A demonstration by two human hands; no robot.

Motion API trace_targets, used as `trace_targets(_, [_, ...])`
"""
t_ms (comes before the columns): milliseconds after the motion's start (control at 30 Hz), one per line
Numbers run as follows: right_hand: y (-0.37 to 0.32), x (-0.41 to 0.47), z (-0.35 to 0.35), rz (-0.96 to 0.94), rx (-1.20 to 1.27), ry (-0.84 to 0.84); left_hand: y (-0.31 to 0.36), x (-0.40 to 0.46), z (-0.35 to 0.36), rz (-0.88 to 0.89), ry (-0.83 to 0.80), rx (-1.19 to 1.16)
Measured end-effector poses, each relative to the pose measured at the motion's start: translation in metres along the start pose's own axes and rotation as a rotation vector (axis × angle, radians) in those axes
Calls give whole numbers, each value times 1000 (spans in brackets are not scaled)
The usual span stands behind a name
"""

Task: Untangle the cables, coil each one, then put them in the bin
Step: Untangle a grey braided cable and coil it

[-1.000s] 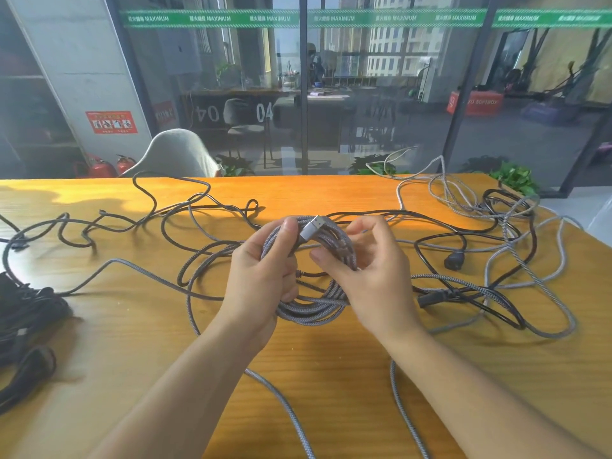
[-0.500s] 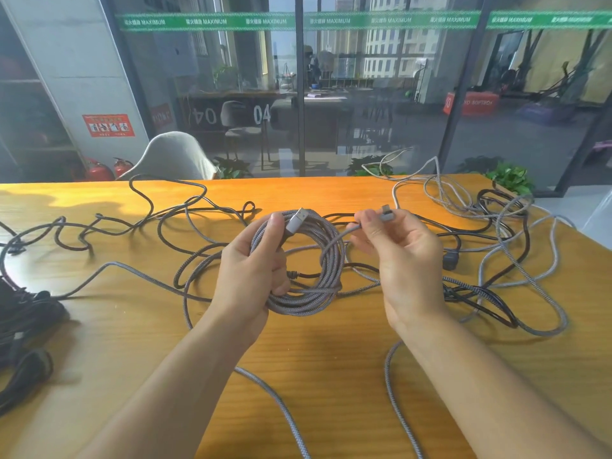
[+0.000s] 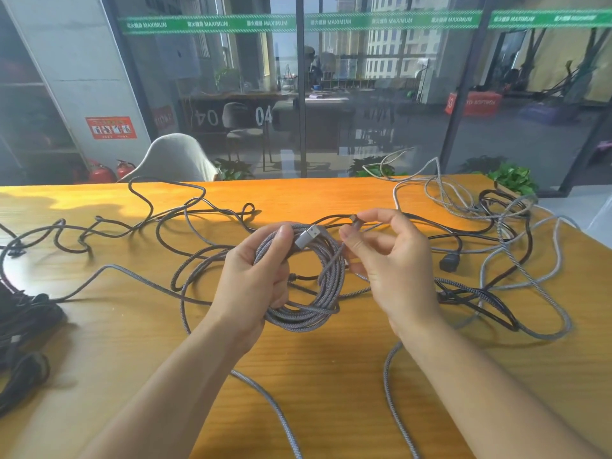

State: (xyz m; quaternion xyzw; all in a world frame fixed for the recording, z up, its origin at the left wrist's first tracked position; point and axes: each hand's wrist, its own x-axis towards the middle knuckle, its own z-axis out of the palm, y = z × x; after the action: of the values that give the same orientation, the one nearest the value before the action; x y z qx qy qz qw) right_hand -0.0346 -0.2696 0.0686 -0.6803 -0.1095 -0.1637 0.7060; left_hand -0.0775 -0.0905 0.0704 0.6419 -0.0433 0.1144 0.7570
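Note:
A grey braided cable coil (image 3: 311, 303) hangs above the middle of the wooden table (image 3: 298, 376). My left hand (image 3: 255, 279) grips its left side, thumb pressing beside the silver USB plug (image 3: 306, 238) at the top. My right hand (image 3: 387, 260) pinches the coil's small free end (image 3: 354, 220) just right of the coil, with the strand running down across the loops. Loose grey and black cables (image 3: 496, 260) lie tangled on the right. A long dark cable (image 3: 132, 226) snakes across the left. No bin is in view.
A dark bundle of cables (image 3: 20, 326) lies at the table's left edge. Two grey strands (image 3: 390, 376) trail off the near edge. A black plug (image 3: 449, 261) rests right of my right hand. A glass wall and a white chair (image 3: 172, 160) stand behind the table.
My right hand left the coil's top, drew the small free end out to the right, and now holds it slightly closer to the coil. My left hand kept its grip.

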Motion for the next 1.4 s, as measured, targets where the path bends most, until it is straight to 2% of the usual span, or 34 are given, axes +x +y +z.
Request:
trace_targets(300, [0,-2,2,-205,-223,-89,-1,0,-1,-5,7,14])
trace_targets(467, [1,-2,2,-252,-304,-69,-1,-1,-1,-3,-11,17])
trace_targets(733, [-2,2,-3,-370,-459,-211,1,-2,1,-3,-7,56])
trace_targets(833, [-2,1,-4,-411,-492,-190,1,-2,1,7,3,72])
trace_targets(967, [-3,-1,-1,-359,-458,-90,2,-2,2,50,29,94])
trace_targets(1100, [-5,-3,-1,-363,-489,-118,4,-2,-1,91,35,170])
trace_targets(1233, [-5,1,-5,-261,-371,-80,6,-3,2,145,-2,229])
trace_targets(1400, [-9,3,-7,-272,-314,-231,5,-2,-3,130,-17,188])
